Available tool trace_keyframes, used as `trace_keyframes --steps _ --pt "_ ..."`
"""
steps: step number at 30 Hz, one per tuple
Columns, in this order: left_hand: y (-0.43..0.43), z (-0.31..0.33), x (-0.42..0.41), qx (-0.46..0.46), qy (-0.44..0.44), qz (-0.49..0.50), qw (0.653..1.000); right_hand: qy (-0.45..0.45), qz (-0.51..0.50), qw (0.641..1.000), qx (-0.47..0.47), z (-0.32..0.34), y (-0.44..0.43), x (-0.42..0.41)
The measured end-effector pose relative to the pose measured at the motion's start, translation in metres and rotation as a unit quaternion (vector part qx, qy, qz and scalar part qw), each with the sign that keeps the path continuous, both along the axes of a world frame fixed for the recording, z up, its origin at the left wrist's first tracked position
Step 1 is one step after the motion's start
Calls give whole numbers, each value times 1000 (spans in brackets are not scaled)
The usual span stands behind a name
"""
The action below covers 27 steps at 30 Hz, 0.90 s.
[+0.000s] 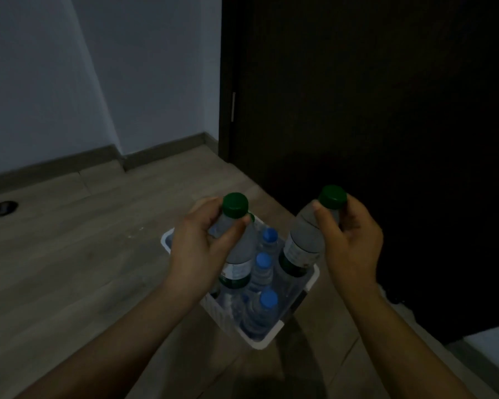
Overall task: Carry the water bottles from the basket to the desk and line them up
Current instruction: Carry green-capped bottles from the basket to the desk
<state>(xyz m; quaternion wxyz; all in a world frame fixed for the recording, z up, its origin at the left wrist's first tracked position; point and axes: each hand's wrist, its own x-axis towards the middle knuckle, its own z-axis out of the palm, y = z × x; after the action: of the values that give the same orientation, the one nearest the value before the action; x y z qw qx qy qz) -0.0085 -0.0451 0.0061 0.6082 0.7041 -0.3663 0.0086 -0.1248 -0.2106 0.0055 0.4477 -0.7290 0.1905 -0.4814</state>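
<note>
At far left a round dark fitting sits flush in the wood-look floor, below a pale wall with a grey skirting board.

The left hand grips the neck of a green-capped water bottle. Its thumb and fingers curl round the clear plastic just under the cap. This bottle stands nearly upright, and its lower part sits over the left side of the white basket. Whether its base rests inside the basket cannot be told.

The basket stands on the floor between the two forearms. Three blue-capped bottles stand upright in it in a row down the middle, between the two green-capped ones.

To their right, a second green-capped bottle tilts with its cap leaning right and its base over the basket's right edge. The right hand pinches its neck. The thumb presses the near side below the cap, and the fingers wrap round the far side.

A dark door fills the right of the view. A pale flat surface shows at the lower right corner.
</note>
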Motion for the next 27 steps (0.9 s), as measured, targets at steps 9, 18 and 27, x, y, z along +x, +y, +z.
trace_keyframes --steps 9,18,27 --pt "-4 151 19 26 30 4 999 1 53 997 56 159 10 20" --pt "11 386 23 24 27 14 999 -9 63 992 108 392 26 31" --pt "45 651 20 -30 10 12 999 -53 102 992 50 667 58 29"
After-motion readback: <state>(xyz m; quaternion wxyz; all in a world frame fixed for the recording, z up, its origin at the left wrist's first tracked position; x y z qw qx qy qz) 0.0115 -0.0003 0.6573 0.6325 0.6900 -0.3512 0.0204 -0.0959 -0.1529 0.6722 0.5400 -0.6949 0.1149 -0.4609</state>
